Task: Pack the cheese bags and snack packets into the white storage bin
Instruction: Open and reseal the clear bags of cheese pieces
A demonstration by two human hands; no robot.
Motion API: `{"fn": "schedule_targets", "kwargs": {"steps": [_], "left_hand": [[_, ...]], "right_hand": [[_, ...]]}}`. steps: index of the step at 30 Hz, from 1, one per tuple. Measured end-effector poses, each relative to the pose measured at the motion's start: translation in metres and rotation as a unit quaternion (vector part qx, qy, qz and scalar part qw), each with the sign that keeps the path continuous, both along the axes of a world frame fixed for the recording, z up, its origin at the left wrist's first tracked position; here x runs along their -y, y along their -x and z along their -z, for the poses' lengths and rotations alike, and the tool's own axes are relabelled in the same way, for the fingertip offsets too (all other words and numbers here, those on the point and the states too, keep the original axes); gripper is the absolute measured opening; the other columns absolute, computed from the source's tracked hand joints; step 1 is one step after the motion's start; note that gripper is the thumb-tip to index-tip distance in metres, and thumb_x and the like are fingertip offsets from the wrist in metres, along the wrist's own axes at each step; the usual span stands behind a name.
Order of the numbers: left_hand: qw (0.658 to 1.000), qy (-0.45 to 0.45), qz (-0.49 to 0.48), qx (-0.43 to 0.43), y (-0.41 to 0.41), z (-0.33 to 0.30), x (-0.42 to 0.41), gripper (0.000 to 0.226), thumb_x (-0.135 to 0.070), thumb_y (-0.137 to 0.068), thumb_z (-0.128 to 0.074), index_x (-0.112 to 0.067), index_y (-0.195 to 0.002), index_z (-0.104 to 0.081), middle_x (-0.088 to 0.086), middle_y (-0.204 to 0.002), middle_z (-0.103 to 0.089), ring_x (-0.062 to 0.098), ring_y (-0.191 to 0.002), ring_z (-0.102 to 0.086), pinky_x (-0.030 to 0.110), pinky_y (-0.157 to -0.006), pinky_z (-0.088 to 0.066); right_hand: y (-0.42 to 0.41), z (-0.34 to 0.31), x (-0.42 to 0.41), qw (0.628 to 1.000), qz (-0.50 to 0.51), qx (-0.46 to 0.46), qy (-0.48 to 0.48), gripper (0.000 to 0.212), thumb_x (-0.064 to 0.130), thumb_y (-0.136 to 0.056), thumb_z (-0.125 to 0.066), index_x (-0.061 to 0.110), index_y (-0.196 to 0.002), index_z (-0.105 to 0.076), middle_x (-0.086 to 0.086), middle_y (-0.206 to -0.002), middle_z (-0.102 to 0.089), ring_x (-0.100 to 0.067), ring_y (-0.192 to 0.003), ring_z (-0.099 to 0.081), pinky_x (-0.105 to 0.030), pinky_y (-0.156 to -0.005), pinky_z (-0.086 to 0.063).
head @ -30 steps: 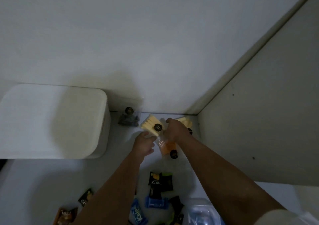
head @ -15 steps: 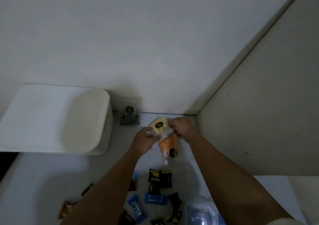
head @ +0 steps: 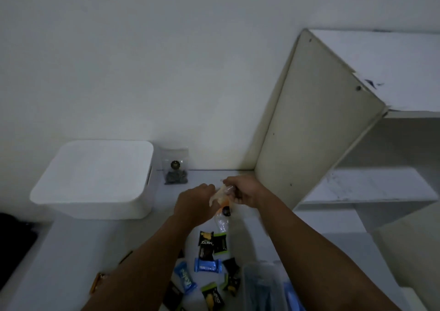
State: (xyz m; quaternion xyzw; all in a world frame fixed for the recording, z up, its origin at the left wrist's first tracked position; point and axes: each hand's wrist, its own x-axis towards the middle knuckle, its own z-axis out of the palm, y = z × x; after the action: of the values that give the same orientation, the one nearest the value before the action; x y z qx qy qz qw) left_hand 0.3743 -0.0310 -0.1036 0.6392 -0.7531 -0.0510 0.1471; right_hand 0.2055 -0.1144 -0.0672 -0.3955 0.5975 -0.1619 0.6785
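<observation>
Both my hands meet over the white table, holding clear cheese bags (head: 222, 202) bunched between them. My left hand (head: 194, 203) grips their left side, my right hand (head: 240, 190) pinches the top. Orange and pale cheese shows through the plastic, and a black round label hangs below. The white storage bin (head: 95, 179) stands at the left with its flat white top facing up. Several snack packets (head: 209, 263) in black, green and blue wrappers lie scattered on the table near me.
A clear bag with dark contents (head: 175, 166) leans against the wall beside the bin. A cream side panel of a white shelf unit (head: 309, 124) rises at the right. A clear plastic container (head: 264, 284) sits at the bottom right.
The cheese bags, which lay near the wall corner, have been gathered and lifted between both hands. The view has tilted and shifted, so the shelf unit at the right shows.
</observation>
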Motion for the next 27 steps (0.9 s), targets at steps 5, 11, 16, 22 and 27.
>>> {"fn": "schedule_targets", "kwargs": {"steps": [5,11,16,22,27], "left_hand": [[0.999,0.024,0.008,0.041,0.027,-0.028,-0.023,0.041,-0.052,-0.091,-0.036,-0.019,-0.079,-0.057,0.001,-0.065,-0.059,0.022,-0.056,-0.056,0.027,-0.052,-0.033],[0.999,0.021,-0.004,0.027,0.056,-0.046,-0.05,0.04,-0.056,-0.094,-0.042,-0.022,-0.077,-0.051,0.002,-0.068,-0.062,0.02,-0.057,-0.054,0.028,-0.055,-0.032],[0.987,-0.089,0.024,-0.132,0.065,-0.045,-0.068,0.053,-0.057,-0.101,-0.035,-0.018,-0.076,-0.061,0.001,-0.066,-0.066,0.018,-0.06,-0.061,0.037,-0.059,-0.047],[0.973,-0.112,0.022,-0.201,0.067,-0.045,-0.085,0.046,-0.05,-0.104,-0.039,-0.025,-0.072,-0.059,0.0,-0.066,-0.066,0.017,-0.062,-0.064,0.034,-0.06,-0.046],[0.97,-0.113,0.014,-0.217,0.072,-0.047,-0.085,0.035,-0.033,-0.102,-0.046,-0.023,-0.072,-0.059,-0.004,-0.065,-0.063,0.018,-0.062,-0.063,0.041,-0.062,-0.052]], "right_hand": [[0.017,-0.03,-0.032,1.0,-0.001,0.027,0.008,0.006,0.014,-0.09,-0.065,0.01,-0.091,-0.062,-0.005,-0.059,-0.065,-0.013,-0.054,-0.053,-0.025,-0.056,-0.046],[0.037,-0.049,-0.058,0.999,0.018,0.012,0.046,0.006,0.007,-0.087,-0.064,0.009,-0.088,-0.059,-0.007,-0.057,-0.065,-0.016,-0.053,-0.058,-0.025,-0.055,-0.046],[0.051,-0.047,-0.077,0.999,0.002,-0.003,0.037,0.01,0.008,-0.086,-0.065,0.007,-0.078,-0.058,-0.01,-0.06,-0.064,-0.018,-0.053,-0.061,-0.024,-0.052,-0.047],[0.063,-0.046,-0.091,0.999,-0.009,0.014,0.028,0.008,0.011,-0.087,-0.066,0.005,-0.091,-0.061,-0.01,-0.061,-0.069,-0.016,-0.055,-0.066,-0.023,-0.052,-0.047],[0.067,-0.048,-0.096,0.999,0.0,0.042,0.029,0.018,0.023,-0.089,-0.069,0.008,-0.098,-0.063,-0.007,-0.075,-0.068,-0.015,-0.058,-0.066,-0.024,-0.057,-0.048]]}}
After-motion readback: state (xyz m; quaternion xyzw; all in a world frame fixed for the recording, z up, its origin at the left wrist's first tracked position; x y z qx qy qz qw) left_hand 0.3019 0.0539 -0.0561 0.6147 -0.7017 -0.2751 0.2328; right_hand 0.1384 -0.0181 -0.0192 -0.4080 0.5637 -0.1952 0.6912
